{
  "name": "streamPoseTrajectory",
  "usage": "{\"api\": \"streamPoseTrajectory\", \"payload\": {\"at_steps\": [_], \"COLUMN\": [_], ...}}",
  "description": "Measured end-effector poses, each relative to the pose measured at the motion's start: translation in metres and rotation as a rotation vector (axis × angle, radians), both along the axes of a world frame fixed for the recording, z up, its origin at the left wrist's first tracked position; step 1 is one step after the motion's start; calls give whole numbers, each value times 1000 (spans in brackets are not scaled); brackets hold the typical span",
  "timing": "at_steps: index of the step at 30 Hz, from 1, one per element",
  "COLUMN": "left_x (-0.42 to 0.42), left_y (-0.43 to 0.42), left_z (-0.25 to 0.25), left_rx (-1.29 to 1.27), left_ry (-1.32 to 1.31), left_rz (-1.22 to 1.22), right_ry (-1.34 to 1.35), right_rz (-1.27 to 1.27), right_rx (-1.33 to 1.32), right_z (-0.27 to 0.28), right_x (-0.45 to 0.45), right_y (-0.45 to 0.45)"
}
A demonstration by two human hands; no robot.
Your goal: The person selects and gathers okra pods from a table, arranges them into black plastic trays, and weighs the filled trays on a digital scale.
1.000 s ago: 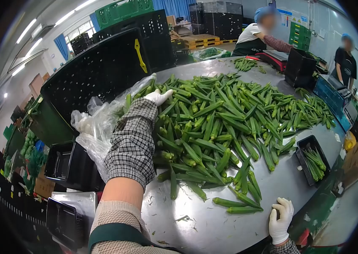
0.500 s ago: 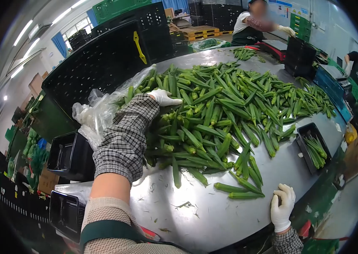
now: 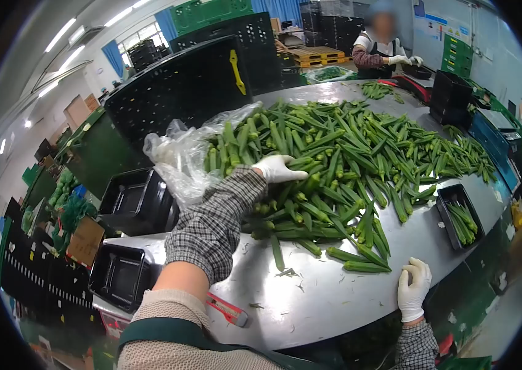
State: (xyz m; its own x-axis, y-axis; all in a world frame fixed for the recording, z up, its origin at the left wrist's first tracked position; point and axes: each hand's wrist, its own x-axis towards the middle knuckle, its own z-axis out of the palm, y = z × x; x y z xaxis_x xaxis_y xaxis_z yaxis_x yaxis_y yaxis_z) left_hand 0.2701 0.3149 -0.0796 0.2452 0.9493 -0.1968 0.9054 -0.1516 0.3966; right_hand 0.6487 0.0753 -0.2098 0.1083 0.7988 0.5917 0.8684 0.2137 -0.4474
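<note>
The left hand (image 3: 280, 169) was on okra (image 3: 359, 145); I couldn't tell its grip. The right hand (image 3: 414, 290) had half-open fingers.

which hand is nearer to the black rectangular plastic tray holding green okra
Right. The white-gloved right hand is just short of the tray, not touching it. The white-gloved left hand is farther off, at the left part of the loose green okra pile.

- Okra pods (image 3: 347, 148) heaped on the bench (image 3: 316, 311): too many to count
- Left hand (image 3: 278, 169) and right hand (image 3: 414, 287): two, both gloved
- Black tray (image 3: 454, 196) with okra, right edge: one
- Bunch of clear plastic (image 3: 177, 148), left edge: one
- Other people (image 3: 384, 49): two
</note>
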Motion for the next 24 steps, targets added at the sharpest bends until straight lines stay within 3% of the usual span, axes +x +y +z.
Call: {"api": "streamPoseTrajectory", "payload": {"at_steps": [5, 11, 15, 18, 19, 23, 24], "left_x": [12, 38, 42, 24, 12, -53, -77], "left_y": [-59, -110, -123, -90, -80, -45, -32], "left_z": [-15, -18, 34, 79, 84, 82, 71], "left_rx": [-35, -139, -96, -137, -45, -266, -430], "left_ry": [-236, -68, 141, 193, 218, 506, 447], "left_rz": [-25, -202, -313, -237, -174, 45, 14], "right_ry": [9, -10, -22, -19, -13, 1, 2], "right_rz": [7, 10, 10, 9, 12, 0, -3], "right_rx": [13, 20, 42, 17, 11, -8, -21], "right_z": [1, 0, -2, 1, 1, 1, 0], "right_x": [0, 0, 1, 0, 0, 1, 1], "right_y": [0, 0, 1, -1, -1, 0, 1]}}
